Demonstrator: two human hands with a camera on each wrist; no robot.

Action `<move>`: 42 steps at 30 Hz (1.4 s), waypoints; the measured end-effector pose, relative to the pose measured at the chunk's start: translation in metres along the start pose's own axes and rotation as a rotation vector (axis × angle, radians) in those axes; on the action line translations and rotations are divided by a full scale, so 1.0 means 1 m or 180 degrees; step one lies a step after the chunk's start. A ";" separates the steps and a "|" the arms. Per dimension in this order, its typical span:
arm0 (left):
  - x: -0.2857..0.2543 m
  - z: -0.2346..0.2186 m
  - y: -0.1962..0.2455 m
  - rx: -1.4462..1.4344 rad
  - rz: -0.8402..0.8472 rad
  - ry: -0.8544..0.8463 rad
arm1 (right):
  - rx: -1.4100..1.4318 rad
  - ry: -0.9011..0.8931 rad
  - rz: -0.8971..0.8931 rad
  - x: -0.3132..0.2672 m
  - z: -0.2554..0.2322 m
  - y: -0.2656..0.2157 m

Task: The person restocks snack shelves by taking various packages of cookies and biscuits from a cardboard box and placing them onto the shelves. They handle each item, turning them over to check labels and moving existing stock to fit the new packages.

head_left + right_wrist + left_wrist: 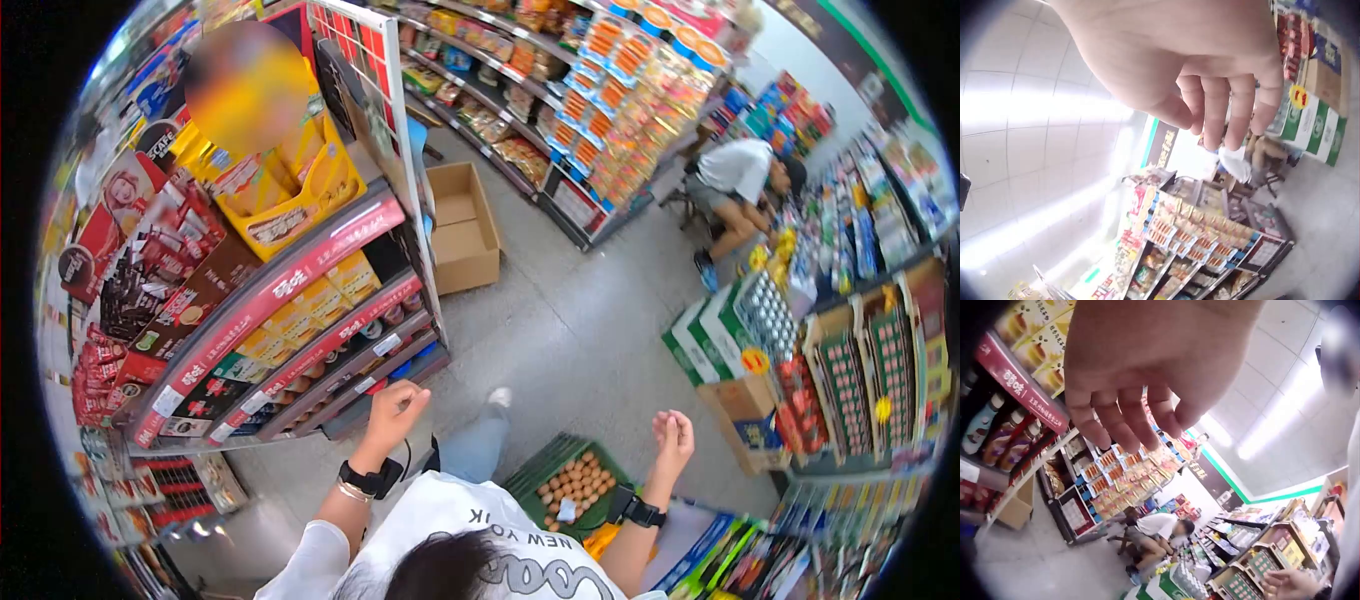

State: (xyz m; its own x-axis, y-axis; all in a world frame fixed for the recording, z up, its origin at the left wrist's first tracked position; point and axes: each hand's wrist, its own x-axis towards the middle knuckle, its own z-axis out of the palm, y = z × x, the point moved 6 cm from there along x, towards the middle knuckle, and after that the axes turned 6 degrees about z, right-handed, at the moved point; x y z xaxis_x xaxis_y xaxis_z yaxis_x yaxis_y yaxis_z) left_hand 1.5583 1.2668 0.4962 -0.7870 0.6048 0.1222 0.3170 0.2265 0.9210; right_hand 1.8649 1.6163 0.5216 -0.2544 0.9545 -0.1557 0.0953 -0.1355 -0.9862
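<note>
In the head view my left hand (396,412) is raised in front of the lower shelves of a store rack (290,290). Its fingers hang loosely bent with nothing in them, as the left wrist view shows from close up. My right hand (674,440) is held up at the right, beside a green crate (525,482) of brown eggs (578,486) on the floor. In the right wrist view the fingers of this hand (1210,94) droop in a loose curve around nothing. Both hands are in the air, apart from the goods.
An open cardboard box (465,268) stands on the floor past the rack's end. Stacked green and white cartons (700,340) stand at the right. Farther back a person in a white shirt (735,172) sits low by a shelf. A snack display (625,110) rises mid-aisle.
</note>
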 end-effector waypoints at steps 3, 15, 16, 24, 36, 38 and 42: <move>0.047 0.033 -0.027 0.0073 -0.0259 0.0174 | 0.0018 -0.0490 -0.0057 0.083 0.074 -0.017; 0.297 0.120 -0.002 -0.0253 -0.0995 0.0360 | -0.0178 -0.1275 0.0046 0.344 0.241 -0.090; 0.312 0.118 -0.008 -0.0205 -0.1176 0.0438 | -0.0175 -0.1417 0.0152 0.369 0.257 -0.081; 0.409 0.114 -0.076 -0.0187 -0.1314 0.2408 | -0.0577 -0.2858 0.0063 0.520 0.458 -0.101; 0.494 0.128 -0.072 -0.0124 -0.2328 0.3674 | -0.0598 -0.4578 0.0032 0.584 0.762 -0.150; 0.515 0.116 -0.091 -0.0276 -0.2413 0.3779 | -0.0566 -0.4744 0.0024 0.589 0.807 -0.155; 0.578 0.078 -0.131 -0.0324 -0.2198 0.4016 | -0.0659 -0.4722 -0.0059 0.627 0.902 -0.152</move>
State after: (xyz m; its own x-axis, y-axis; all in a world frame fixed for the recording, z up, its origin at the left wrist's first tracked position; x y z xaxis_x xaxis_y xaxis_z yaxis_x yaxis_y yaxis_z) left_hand 1.1035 1.6461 0.4175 -0.7159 -0.6795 -0.1605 -0.3094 0.1027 0.9454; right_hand 0.8227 1.9956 0.5230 -0.9642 -0.1921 -0.1830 0.1799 0.0335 -0.9831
